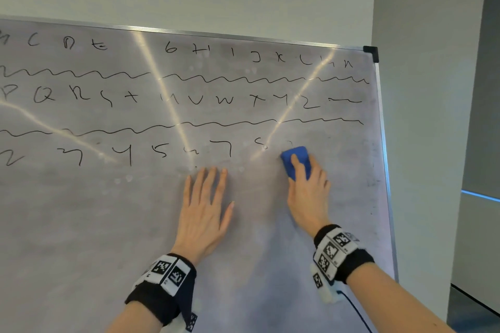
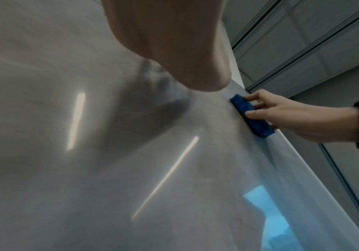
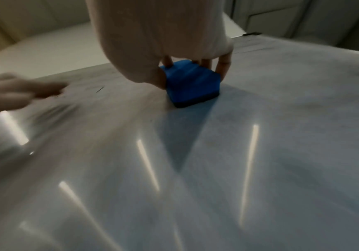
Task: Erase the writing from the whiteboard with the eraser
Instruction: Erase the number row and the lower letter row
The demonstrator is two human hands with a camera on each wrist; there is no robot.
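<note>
Pale walls are framing a tilted whiteboard (image 1: 270,224) whose black writing (image 1: 189,100) is running in rows of letters, wavy lines and numbers. From the head view, the right hand (image 1: 307,192) is gripping a blue eraser (image 1: 295,161) at the right end of the bottom number row, fingers curled over its back, long axis lying roughly up the board. Every remaining mark is lying to the left of and above the eraser, so I judge the coming stroke is heading leftward along that row. The left hand (image 1: 207,211) is lying flat just left of it, fingers straight and slightly spread, holding nothing.

Looking along the left wrist, the left hand (image 2: 169,42) is pressing the whiteboard (image 2: 66,186), while the right hand (image 2: 298,117) is pinching the eraser (image 2: 252,117) flat on the surface near the board's right edge.

Looking along the right wrist, the right hand (image 3: 159,34) is clasping the eraser (image 3: 192,84) by its sides, dark felt face down on the whiteboard (image 3: 281,152); the left hand (image 3: 17,93), blurred, is lying to the left.
</note>
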